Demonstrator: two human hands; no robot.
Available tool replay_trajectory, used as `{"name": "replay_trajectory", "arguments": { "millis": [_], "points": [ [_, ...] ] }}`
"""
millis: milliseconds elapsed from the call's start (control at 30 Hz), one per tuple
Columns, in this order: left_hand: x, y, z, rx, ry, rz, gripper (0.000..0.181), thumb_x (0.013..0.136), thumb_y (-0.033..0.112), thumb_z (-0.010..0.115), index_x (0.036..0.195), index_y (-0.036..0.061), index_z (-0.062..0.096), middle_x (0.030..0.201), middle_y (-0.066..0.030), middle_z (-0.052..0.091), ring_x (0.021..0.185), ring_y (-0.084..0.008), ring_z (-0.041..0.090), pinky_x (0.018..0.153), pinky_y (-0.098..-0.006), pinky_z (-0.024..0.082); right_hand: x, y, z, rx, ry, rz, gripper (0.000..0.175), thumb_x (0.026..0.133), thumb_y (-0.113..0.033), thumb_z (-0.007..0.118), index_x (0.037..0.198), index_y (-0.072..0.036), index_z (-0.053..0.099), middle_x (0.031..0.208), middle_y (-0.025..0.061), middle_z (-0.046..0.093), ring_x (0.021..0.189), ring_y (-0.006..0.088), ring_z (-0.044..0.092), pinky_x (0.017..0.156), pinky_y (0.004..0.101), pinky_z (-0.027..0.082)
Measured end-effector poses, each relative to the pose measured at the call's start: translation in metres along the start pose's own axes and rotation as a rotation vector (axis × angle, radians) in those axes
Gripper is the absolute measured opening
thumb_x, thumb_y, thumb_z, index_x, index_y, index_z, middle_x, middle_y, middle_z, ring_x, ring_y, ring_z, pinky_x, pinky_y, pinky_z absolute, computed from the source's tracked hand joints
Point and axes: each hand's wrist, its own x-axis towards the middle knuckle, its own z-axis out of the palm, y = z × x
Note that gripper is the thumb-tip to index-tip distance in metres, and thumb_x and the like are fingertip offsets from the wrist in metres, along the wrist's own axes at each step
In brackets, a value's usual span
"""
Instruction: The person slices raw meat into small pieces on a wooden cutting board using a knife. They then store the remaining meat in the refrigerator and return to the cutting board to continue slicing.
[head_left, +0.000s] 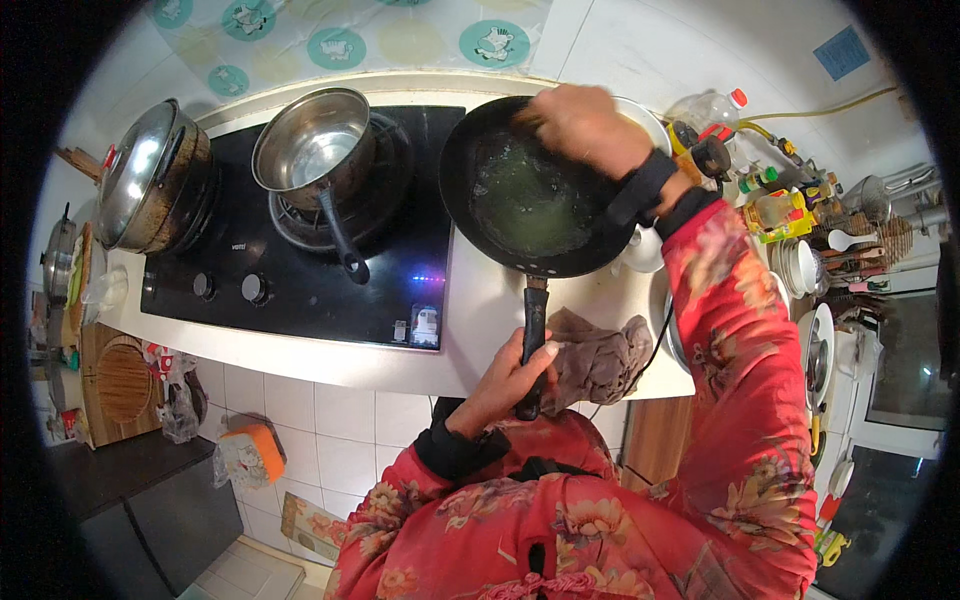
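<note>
A black frying pan (532, 202) with some greenish, slightly foamy liquid in it stands on the white counter, right of the hob. My left hand (510, 375) grips its black handle (535, 322) from the near side. Over the pan's far rim, my right hand (585, 127) is blurred, with its fingers bent down towards the inside wall. Whether it holds anything cannot be told. Beside the handle lies a crumpled brown cloth (600, 360).
A steel saucepan (315, 150) sits on the black gas hob (337, 307), with a lidded steel pan (142, 180) at its left. Bottles (772, 210) and stacked bowls (795, 266) crowd the right side. The counter's front edge (300, 364) runs before me.
</note>
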Motion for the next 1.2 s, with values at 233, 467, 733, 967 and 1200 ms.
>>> {"name": "replay_trajectory", "arguments": {
  "millis": [233, 467, 733, 967, 1200],
  "points": [
    [0.014, -0.002, 0.001, -0.484, -0.025, -0.231, 0.032, 0.101, 0.030, 0.052, 0.121, 0.0053, 0.047, 0.086, -0.0081, 0.062, 0.075, -0.0195, 0.066, 0.064, -0.0334, 0.056, -0.122, -0.067, -0.048, 0.389, -0.450, 0.029, 0.021, 0.086, -0.020, 0.060, 0.104, -0.008, 0.064, 0.070, 0.0193, 0.063, 0.070, 0.0393, 0.064, 0.059, 0.0489, 0.050],
    [0.014, 0.000, 0.001, -0.541, -0.056, -0.282, 0.030, 0.100, 0.029, 0.053, 0.120, 0.0069, 0.047, 0.073, -0.0033, 0.052, 0.053, -0.0139, 0.049, 0.047, -0.0300, 0.043, -0.143, -0.029, 0.022, 0.213, -0.242, 0.262, 0.024, 0.082, -0.021, 0.064, 0.100, -0.005, 0.060, 0.070, 0.0183, 0.063, 0.071, 0.0373, 0.065, 0.060, 0.0469, 0.051],
    [0.013, 0.005, 0.002, -0.544, -0.037, -0.309, 0.031, 0.100, 0.030, 0.054, 0.118, 0.0064, 0.047, 0.071, -0.0035, 0.050, 0.052, -0.0134, 0.048, 0.046, -0.0299, 0.040, -0.155, -0.027, -0.001, 0.533, -0.382, 0.219, 0.033, 0.084, -0.026, 0.065, 0.109, -0.004, 0.062, 0.074, 0.0192, 0.066, 0.071, 0.0357, 0.066, 0.064, 0.0435, 0.053],
    [0.014, -0.001, 0.002, -0.505, -0.040, -0.283, 0.027, 0.101, 0.026, 0.049, 0.121, 0.0078, 0.049, 0.073, -0.0023, 0.051, 0.052, -0.0134, 0.046, 0.047, -0.0304, 0.038, -0.086, 0.065, -0.058, 0.161, -0.540, 0.221, 0.031, 0.073, -0.033, 0.074, 0.086, -0.004, 0.071, 0.084, 0.0155, 0.069, 0.074, 0.0300, 0.066, 0.064, 0.0390, 0.052],
    [0.014, -0.002, 0.004, -0.539, -0.029, -0.293, 0.026, 0.101, 0.030, 0.052, 0.115, 0.0083, 0.050, 0.065, -0.0022, 0.051, 0.049, -0.0127, 0.048, 0.045, -0.0287, 0.040, -0.008, -0.022, 0.004, -0.052, 0.034, 0.112, 0.013, 0.080, -0.019, 0.064, 0.081, -0.006, 0.063, 0.075, 0.0190, 0.066, 0.076, 0.0368, 0.067, 0.064, 0.0481, 0.053]
  ]
}}
